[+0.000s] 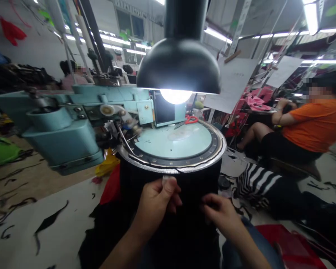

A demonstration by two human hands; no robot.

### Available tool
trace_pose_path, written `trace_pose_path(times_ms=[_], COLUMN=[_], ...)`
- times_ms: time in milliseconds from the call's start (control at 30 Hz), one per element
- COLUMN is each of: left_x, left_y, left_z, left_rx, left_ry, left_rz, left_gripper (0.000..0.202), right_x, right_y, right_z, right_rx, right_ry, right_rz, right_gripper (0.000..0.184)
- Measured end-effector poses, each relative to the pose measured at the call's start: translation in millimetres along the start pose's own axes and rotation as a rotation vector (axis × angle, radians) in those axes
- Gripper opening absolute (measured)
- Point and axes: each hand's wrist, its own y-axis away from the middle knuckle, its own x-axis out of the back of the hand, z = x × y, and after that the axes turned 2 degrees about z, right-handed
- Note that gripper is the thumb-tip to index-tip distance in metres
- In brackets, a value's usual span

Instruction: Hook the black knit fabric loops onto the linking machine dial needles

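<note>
1 teal machine head (61, 144), far left. 1 left hand (156, 196): grip closed, thumb against fingers, on 1 small white piece (165, 181), just below the front rim of 1 toothed ring (168, 170). 1 black fabric (196, 183) hangs below that ring. 1 lamp (179, 67) above; 1 pair red-handled scissors (190, 119) beneath it. 1 right hand (222, 213) before the fabric: grip curled, hold cannot be told. 1 orange-shirted person (310, 125), far right.

Scissors (191, 119) on dial (156, 145), lamp (179, 67) above, cloth (197, 186) below front rim (159, 169); person (310, 123) at right.
</note>
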Motion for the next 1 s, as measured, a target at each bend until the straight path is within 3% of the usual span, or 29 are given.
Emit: trace_pose_path(times_ms=[33,67,133,233,300,400,567,900,1000], left_x=[1.2,2.1,2.2,-1.9,-5.9,-12.6,-28.0,-72.3,-84.5], left_y=[0.4,1.7,6.5,14.4,17.3,17.4,16.3,10.3,0.7], left_z=[-0.5,-0.6,-0.2,-0.1,-1.4,-4.3,-7.0,-12.2,-16.6], left_rx=[0.017,0.033,0.056,0.052,0.024,-0.005,-0.004,-0.096,-0.144], left_ry=[-0.002,0.0,0.032,0.111,0.11,0.076,0.086,0.087,0.082], left_rz=[0.002,0.014,0.051,0.108,0.136,0.192,0.183,0.239,0.252], left_gripper=[0.055,0.054,0.052,0.054,0.054,0.053,0.052,0.047,0.05], right_x=[8.6,18.3,37.8,56.7,61.0,61.8,63.1,57.7,56.4], right_y=[5.2,11.5,23.9,30.8,23.8,1.7,-31.2,-51.8,-64.2], right_z=[13.6,22.2,21.5,-11.8,-36.9,-57.7,-57.9,-73.6,-62.0], right_rx=[-0.068,-0.073,0.088,0.464,0.541,0.467,0.441,0.425,0.404], right_ry=[-0.126,-0.213,-0.144,0.119,0.142,0.098,0.116,0.045,0.067], right_rz=[-0.092,-0.097,-0.085,0.05,0.176,0.288,0.155,0.061,0.006], right_gripper=[0.026,0.028,0.025,0.016,0.005,0.017,0.025,0.027,0.024])
